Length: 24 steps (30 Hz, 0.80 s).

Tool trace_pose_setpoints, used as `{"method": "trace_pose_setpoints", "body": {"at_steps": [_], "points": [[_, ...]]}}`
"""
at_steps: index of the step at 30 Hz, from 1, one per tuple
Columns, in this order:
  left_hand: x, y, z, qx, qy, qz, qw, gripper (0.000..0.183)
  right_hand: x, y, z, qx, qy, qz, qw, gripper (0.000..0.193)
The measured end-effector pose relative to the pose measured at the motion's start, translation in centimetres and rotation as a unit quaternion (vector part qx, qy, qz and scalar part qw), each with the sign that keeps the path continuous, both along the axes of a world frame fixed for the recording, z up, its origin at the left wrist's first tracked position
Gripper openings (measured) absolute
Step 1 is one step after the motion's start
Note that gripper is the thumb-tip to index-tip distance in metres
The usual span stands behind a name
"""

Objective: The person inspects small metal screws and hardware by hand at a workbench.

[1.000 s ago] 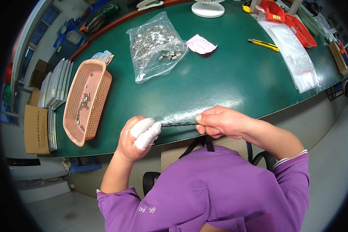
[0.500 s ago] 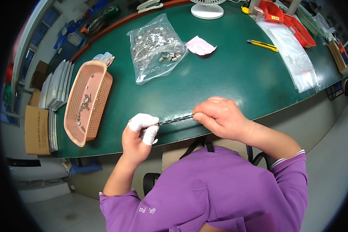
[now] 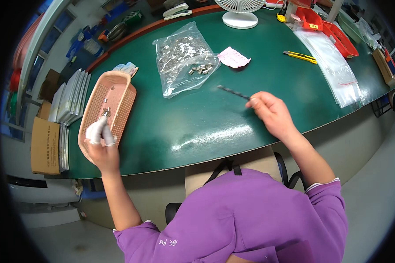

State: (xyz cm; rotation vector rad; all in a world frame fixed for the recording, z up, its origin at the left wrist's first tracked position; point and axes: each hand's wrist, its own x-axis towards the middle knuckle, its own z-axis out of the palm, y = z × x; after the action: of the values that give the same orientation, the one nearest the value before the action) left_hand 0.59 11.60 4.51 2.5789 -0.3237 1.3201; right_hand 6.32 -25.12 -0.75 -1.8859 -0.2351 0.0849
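My right hand (image 3: 273, 112) is closed round one end of a dark, spiral-fluted drill bit (image 3: 234, 92). The bit is held above the green table, its blurred free end pointing left and away from me. White finger covers sit on the fingers of my left hand (image 3: 103, 142), which is over the near part of a pink perforated plastic basket (image 3: 128, 103). Its fingertips are pressed together just above small metal pieces (image 3: 106, 112) on the basket's floor. Whatever is between them is too small to make out.
An open clear plastic bag (image 3: 170, 79) full of small metal parts lies beyond the hands, beside a pink paper slip (image 3: 233, 57). Farther right are a yellow utility knife (image 3: 300, 57), flat plastic bags (image 3: 331, 72) and red bins (image 3: 340, 39). A white fan (image 3: 240, 19) stands behind.
My left hand has left the drill bit and moved left to the basket. My right hand has moved forward and right with the bit, whose free end now points farther away from me.
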Motion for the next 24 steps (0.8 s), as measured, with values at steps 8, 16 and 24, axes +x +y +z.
{"method": "trace_pose_setpoints", "body": {"at_steps": [8, 16, 24], "points": [[0.8, 7.9, -1.3, 0.057, 0.139, 0.207, 0.967, 0.025, 0.5, -0.3, -1.6, -0.015, -0.135, -0.104, 0.985, 0.017], [7.8, -9.5, -2.3, -0.098, 0.245, -0.133, 0.955, 0.017, 0.4, -0.7, -1.1, -0.044, -0.092, -0.098, 0.99, 0.015], [16.4, -11.3, -5.9, 0.045, 0.316, -0.01, 0.948, 0.013, 0.0, -0.5, -1.1, -0.056, -0.102, -0.081, 0.99, 0.014]]}}
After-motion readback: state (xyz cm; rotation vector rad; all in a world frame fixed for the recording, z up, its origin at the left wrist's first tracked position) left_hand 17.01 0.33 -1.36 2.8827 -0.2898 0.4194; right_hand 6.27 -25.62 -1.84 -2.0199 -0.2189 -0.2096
